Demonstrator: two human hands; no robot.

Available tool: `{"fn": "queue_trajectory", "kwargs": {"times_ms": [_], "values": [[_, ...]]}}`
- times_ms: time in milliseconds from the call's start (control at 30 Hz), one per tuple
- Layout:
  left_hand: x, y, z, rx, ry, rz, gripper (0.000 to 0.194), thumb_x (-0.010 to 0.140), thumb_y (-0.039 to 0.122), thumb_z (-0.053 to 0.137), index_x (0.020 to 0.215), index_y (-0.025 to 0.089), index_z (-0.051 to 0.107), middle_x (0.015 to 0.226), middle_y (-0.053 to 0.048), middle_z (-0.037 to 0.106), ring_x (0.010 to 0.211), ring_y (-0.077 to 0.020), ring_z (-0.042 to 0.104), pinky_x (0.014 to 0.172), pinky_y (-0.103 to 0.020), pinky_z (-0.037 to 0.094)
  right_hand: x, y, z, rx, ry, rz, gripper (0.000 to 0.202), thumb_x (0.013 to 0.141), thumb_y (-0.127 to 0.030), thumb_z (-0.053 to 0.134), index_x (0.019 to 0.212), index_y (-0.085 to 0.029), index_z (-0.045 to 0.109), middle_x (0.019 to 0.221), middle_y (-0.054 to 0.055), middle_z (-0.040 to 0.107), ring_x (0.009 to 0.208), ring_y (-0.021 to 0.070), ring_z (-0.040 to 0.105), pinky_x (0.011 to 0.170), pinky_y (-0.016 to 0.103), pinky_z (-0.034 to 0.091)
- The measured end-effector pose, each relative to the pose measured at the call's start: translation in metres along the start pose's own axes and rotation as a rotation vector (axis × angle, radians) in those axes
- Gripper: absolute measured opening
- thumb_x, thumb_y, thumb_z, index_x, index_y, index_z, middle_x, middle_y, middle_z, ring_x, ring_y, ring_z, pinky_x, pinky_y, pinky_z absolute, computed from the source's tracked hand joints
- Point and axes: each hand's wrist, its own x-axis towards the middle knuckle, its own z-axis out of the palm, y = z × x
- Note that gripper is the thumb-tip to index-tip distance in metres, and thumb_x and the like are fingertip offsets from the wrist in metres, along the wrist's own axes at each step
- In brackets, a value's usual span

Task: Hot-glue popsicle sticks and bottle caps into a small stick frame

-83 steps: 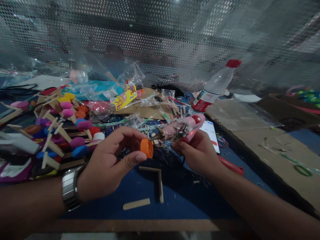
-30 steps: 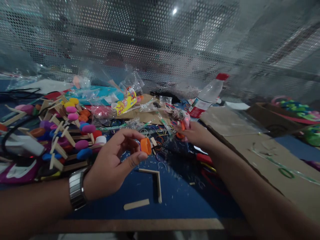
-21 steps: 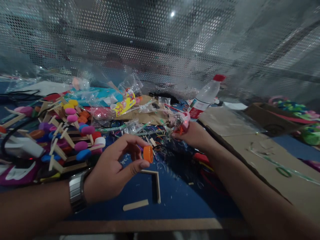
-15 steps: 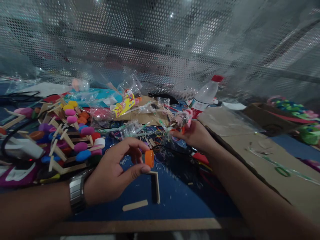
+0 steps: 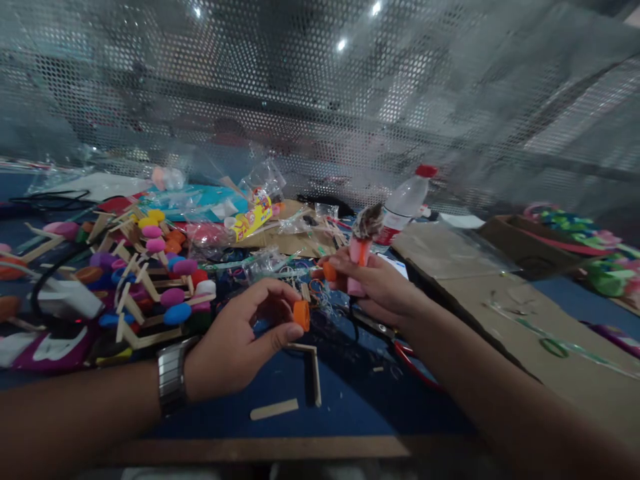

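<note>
An orange bottle cap (image 5: pixel 301 315) is pinched between the thumb and fingers of my left hand (image 5: pixel 245 337), above the blue table (image 5: pixel 370 407). My right hand (image 5: pixel 380 283) is wrapped round a pink hot glue gun (image 5: pixel 359 257), held upright, its top smeared grey and brown. A second small orange piece (image 5: pixel 329 271), perhaps the trigger or a cap, shows at my right fingertips. Below my left hand stand joined wooden sticks (image 5: pixel 316 377) in an L shape, and a loose stick (image 5: pixel 274 409) lies nearer the front edge.
Many coloured caps with wooden sticks (image 5: pixel 150 280) are heaped on the left. Scissors with red handles (image 5: pixel 415 365) lie under my right forearm. Behind are a clear bottle (image 5: pixel 404 203), a yellow packet (image 5: pixel 253 217) and plastic wrappings. Cardboard (image 5: pixel 480 307) covers the right side.
My right hand has drawn back a little to the left, and the pink tool now stands upright in it. My left hand still pinches the orange cap, slightly further right in view.
</note>
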Motion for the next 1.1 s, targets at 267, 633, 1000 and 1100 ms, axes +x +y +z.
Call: {"fn": "queue_trajectory", "kwargs": {"times_ms": [267,633,1000,1100], "values": [[0.001,-0.001,0.000,-0.045,0.020,-0.023,0.027,0.092,0.035,0.067,0.111,0.018,0.058,0.099,-0.006,0.064,0.091,-0.0171,0.062,0.082,-0.030,0.051,0.003,0.012,0.024,0.094,-0.057,0.073,0.049,0.051,-0.031,0.097,0.069,-0.019,0.053,0.065,-0.007,0.060,0.060,0.0089,0.062,0.055,0.020,0.049],[0.001,-0.005,0.002,-0.108,-0.068,-0.013,0.026,0.091,0.031,0.068,0.112,0.020,0.057,0.110,-0.006,0.064,0.102,-0.0175,0.064,0.092,-0.029,0.051,-0.009,0.026,0.033,0.217,-0.079,0.077,0.049,0.051,-0.029,0.097,0.064,-0.018,0.050,0.059,-0.009,0.054,0.047,0.0036,0.047,0.042,0.016,0.033],[-0.001,-0.003,0.001,-0.118,-0.044,0.043,0.025,0.090,0.027,0.071,0.112,0.021,0.060,0.107,-0.005,0.066,0.101,-0.0165,0.068,0.089,-0.026,0.054,-0.012,0.029,0.028,0.246,-0.146,0.066,0.036,0.057,-0.039,0.095,0.074,-0.018,0.070,0.074,0.000,0.070,0.053,0.0058,0.052,0.045,0.016,0.038],[-0.001,-0.002,0.002,-0.145,-0.029,0.036,0.023,0.091,0.026,0.070,0.112,0.022,0.060,0.108,-0.004,0.066,0.102,-0.0152,0.068,0.091,-0.024,0.054,-0.014,0.027,0.023,0.246,-0.222,0.040,0.029,0.060,-0.035,0.093,0.076,-0.019,0.075,0.093,0.003,0.074,0.051,0.0036,0.051,0.042,0.016,0.033]]}}
